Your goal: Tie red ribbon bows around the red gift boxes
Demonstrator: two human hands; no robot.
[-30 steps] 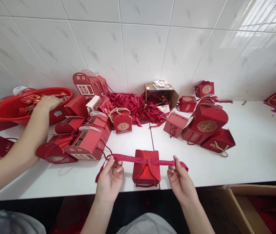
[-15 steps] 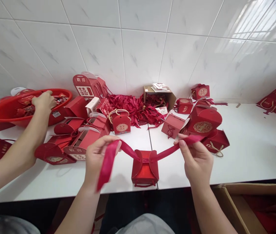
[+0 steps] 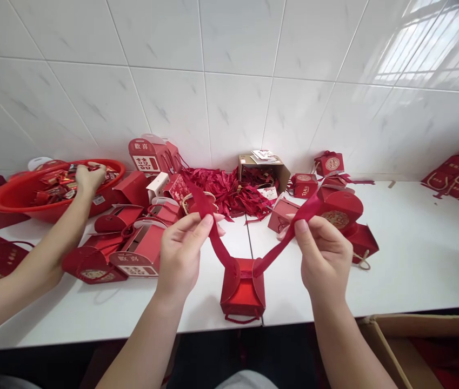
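Observation:
A small red gift box [image 3: 242,292] stands at the front edge of the white table [image 3: 416,259]. A red ribbon [image 3: 223,251] is threaded through its top flaps. My left hand [image 3: 183,254] pinches the ribbon's left end, raised above the table. My right hand [image 3: 323,254] pinches the right end at about the same height. Both ribbon halves slope up from the box in a V.
Another person's hand [image 3: 89,177] reaches into a red basin [image 3: 14,194] of wrapped sweets at the left. Several red gift boxes [image 3: 140,246] lie around, with a heap of red ribbons [image 3: 233,189] and a small cardboard box [image 3: 265,167] at the back. An open carton [image 3: 427,346] sits below right.
Both my hands have lifted the ribbon ends from flat over the box up and inward into a V. The other person's hand has stayed in the basin.

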